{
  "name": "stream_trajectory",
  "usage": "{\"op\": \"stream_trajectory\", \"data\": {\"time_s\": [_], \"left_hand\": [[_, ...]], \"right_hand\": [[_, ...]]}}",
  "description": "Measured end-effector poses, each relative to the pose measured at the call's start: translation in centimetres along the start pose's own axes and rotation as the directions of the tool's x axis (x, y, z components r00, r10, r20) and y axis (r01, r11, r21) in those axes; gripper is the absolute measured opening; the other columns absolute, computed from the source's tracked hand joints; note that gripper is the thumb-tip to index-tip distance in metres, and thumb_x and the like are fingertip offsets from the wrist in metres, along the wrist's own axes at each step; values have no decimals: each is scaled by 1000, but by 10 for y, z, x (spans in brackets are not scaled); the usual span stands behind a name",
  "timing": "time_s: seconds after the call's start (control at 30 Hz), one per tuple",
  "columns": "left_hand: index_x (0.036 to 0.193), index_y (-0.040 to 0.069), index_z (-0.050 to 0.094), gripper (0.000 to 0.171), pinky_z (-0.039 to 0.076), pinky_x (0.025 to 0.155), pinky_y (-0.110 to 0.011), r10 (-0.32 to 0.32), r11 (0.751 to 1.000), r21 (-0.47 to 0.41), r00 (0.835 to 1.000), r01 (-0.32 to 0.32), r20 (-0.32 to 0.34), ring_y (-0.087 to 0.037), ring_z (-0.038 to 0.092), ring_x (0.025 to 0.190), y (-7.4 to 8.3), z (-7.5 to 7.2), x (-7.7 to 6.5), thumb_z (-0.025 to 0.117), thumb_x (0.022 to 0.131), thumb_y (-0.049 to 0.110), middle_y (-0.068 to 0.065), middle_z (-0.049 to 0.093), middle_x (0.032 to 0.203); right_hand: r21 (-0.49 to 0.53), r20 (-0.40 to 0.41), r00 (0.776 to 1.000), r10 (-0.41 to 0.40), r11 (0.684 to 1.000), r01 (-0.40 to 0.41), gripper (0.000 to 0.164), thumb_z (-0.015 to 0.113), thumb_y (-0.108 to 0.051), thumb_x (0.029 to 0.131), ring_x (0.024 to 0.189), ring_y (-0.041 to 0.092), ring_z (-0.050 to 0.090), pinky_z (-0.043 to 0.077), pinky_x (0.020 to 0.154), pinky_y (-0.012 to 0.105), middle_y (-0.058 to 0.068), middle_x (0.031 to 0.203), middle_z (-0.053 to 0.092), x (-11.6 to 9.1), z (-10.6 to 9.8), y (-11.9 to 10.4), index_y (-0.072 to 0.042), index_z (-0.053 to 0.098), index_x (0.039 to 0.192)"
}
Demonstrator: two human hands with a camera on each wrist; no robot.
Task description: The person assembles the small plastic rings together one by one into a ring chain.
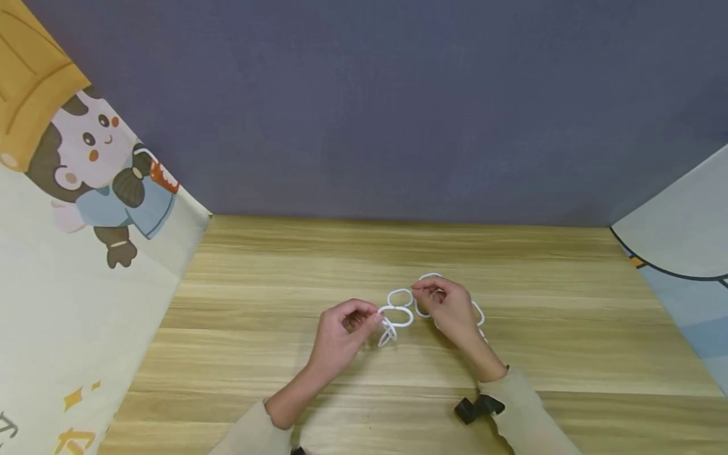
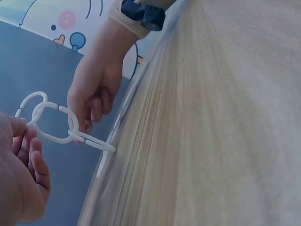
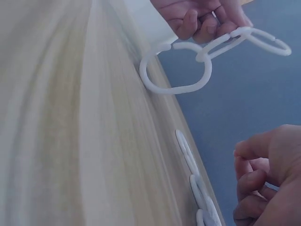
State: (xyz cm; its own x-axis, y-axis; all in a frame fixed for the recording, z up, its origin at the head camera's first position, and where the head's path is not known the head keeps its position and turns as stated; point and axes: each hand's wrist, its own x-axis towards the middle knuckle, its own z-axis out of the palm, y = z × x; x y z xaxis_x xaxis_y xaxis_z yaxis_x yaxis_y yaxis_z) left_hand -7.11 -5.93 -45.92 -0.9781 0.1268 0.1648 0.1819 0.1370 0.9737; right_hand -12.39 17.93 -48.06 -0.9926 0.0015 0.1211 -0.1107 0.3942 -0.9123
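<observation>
Between thumb and forefinger, my left hand pinches a short chain of white plastic C-shaped links. One link of it hangs below the fingertips and others stretch toward the right, over the table. My right hand hovers to the right of this chain, above more white links lying on the table. Its fingers are loosely curled, with nothing between them in the right wrist view. In the head view this hand partly hides the links beneath it.
The wooden tabletop meets a dark blue-grey upright panel at the back. A white panel with a cartoon figure stands at the left, and another printed panel at the right. A black wrist device sits at the right sleeve.
</observation>
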Motion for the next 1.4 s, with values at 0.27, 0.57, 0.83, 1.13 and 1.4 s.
{"op": "stream_trajectory", "data": {"time_s": [0.27, 0.57, 0.83, 1.13, 1.4], "left_hand": [[101, 3, 81, 4, 54, 70, -21, -2, 1000, 1, 1000, 2, -3, -10, 64, 76, 1, 3, 2, 83, 98, 5, -6, 78, 91], [101, 3, 81, 5, 53, 70, -21, 2, 1000, -8, 1000, -2, 1, -10, 63, 76, 0, 3, 3, 83, 98, 7, -7, 78, 91], [101, 2, 81, 7, 54, 69, -21, 24, 1000, -7, 1000, -24, 5, -8, 63, 75, -2, 3, 2, 83, 99, 8, -8, 78, 90], [102, 2, 81, 6, 54, 69, -20, 19, 1000, -14, 1000, -18, 18, -9, 63, 75, -2, 1, -2, 83, 99, 7, -8, 78, 91], [102, 1, 81, 8, 54, 70, -20, 35, 999, -13, 999, -35, 28, -8, 63, 76, -4, -1, -6, 82, 99, 9, -9, 78, 91]], "right_hand": [[-166, 18, 999, -48, 985, 50, 6, 86, -2, 93, 71, 12, 59, 45, 62, 18, 7, 88, 76, 14, 7, 2, -3, 84, 98], [-282, 13, 999, -41, 958, 43, 8, 89, -5, 91, 74, 15, 62, 47, 67, 23, 4, 84, 74, 23, 11, 5, -5, 85, 97], [-385, 45, 998, -47, 921, 60, 10, 90, -8, 91, 76, 16, 62, 49, 73, 33, 2, 85, 73, 26, 16, 5, -9, 85, 99], [-429, 58, 998, -27, 902, 50, 6, 89, -9, 92, 79, 19, 65, 53, 75, 38, 3, 86, 73, 22, 18, 3, -10, 83, 94], [-454, 65, 998, 4, 891, 26, 6, 86, -12, 96, 83, 21, 65, 53, 79, 43, 3, 89, 69, 14, 21, 2, -11, 81, 94]]}}
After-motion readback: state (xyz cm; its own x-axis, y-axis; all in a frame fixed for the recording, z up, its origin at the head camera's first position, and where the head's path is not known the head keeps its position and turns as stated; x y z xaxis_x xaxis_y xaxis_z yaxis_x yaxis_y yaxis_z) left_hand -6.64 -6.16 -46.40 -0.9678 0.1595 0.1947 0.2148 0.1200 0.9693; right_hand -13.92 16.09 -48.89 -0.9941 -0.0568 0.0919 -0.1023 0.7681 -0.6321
